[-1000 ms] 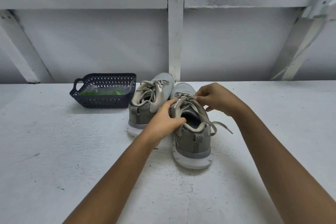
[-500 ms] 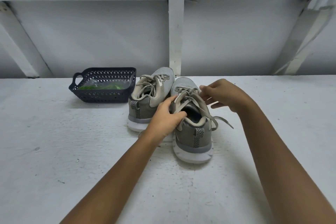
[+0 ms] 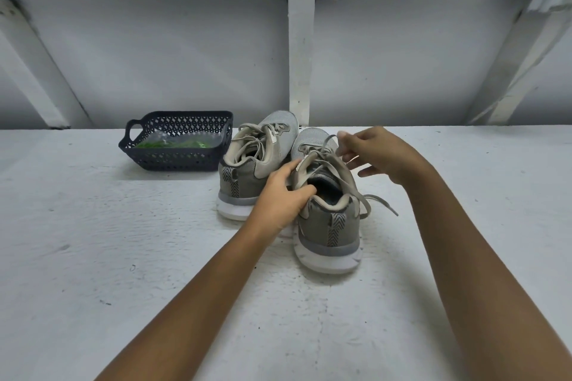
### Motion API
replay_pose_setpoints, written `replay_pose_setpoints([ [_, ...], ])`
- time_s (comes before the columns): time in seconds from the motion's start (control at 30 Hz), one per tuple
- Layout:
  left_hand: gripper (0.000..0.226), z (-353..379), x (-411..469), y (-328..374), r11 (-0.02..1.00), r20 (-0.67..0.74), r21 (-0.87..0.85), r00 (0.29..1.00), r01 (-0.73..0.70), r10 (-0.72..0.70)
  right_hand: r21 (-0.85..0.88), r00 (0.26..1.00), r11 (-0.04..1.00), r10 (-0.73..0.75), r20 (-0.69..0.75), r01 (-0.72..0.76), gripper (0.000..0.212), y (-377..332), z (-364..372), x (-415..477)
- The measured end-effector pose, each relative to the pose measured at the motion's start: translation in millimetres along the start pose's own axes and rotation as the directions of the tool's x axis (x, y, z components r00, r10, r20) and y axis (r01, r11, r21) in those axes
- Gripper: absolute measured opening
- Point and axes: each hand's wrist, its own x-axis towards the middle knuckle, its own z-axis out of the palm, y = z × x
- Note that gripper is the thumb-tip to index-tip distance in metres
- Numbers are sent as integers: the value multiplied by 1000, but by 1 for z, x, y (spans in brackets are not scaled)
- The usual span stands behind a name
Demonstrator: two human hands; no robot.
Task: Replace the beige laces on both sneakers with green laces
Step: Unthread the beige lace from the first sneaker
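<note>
Your left hand (image 3: pixel 280 195) is clamped on the collar of the nearer sneaker (image 3: pixel 328 226), thumb along the inner side and fingers curled over the rim into the opening, steadying the shoe on the white table (image 3: pixel 93 257). Your right hand (image 3: pixel 376 153) is raised just above that shoe's tongue, thumb and forefinger pinched on a strand of the beige lace (image 3: pixel 328 145), which runs taut from the eyelets up to the fingertips. The remaining fingers of that hand are loosely spread and touch nothing. A free end of the same lace trails off the shoe's right side and lies on the table.

The second sneaker (image 3: pixel 260 164) stands just beside the first, to its left and slightly farther from you, heels of both facing you. Its beige lace (image 3: pixel 250 136) is loosened but threaded through the eyelets. The two shoes touch or nearly touch along their inner sides; exact contact cannot be confirmed behind your left hand.

A dark perforated basket (image 3: pixel 173 161) sits on the table left of the sneakers, near but apart from them. The green laces (image 3: pixel 173 144) lie inside it in what appears to be a clear bag. A white framed wall (image 3: pixel 185 56) backs the table.
</note>
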Motion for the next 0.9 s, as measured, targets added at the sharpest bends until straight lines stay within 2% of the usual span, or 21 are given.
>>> replay_pose_setpoints([
  [0.07,60,0,-1,0,1000,-3,-1,1000,-4,4,-51,997,998,-24,72,28,22,2,-6,-2],
  [0.17,63,1,-1,1,1000,-6,-16,1000,-10,10,-51,993,995,-82,79,86,14,3,-6,-3],
  [0.23,62,2,-1,0,1000,-13,-18,1000,-5,5,0,996,996,-89,29,89,15,2,-4,-2],
  [0.37,65,2,-2,-1,1000,-13,-20,1000,3,-3,210,990,977,-22,-136,50,24,1,-5,3],
  [0.43,70,2,-2,0,1000,-17,-23,1000,8,-8,185,996,982,-14,-93,31,27,2,-6,2],
  [0.53,73,3,-2,0,999,-17,-32,1000,9,-10,55,998,998,-18,68,14,26,5,-7,0],
  [0.6,73,3,-2,0,999,-15,-34,1000,8,-9,19,996,999,-31,82,29,22,6,-7,1],
  [0.67,74,3,-2,-1,999,-14,-37,1000,17,-17,51,998,997,-52,26,50,18,5,-6,3],
  [0.8,74,3,-2,0,999,-16,-40,1000,23,-24,311,978,949,15,-208,52,24,4,-10,7],
  [0.83,74,3,-2,0,999,-19,-44,1000,23,-24,349,974,936,37,-225,45,26,4,-12,7],
  [0.9,73,3,-3,0,998,-21,-52,999,25,-26,306,987,952,38,-158,13,28,6,-14,5],
])
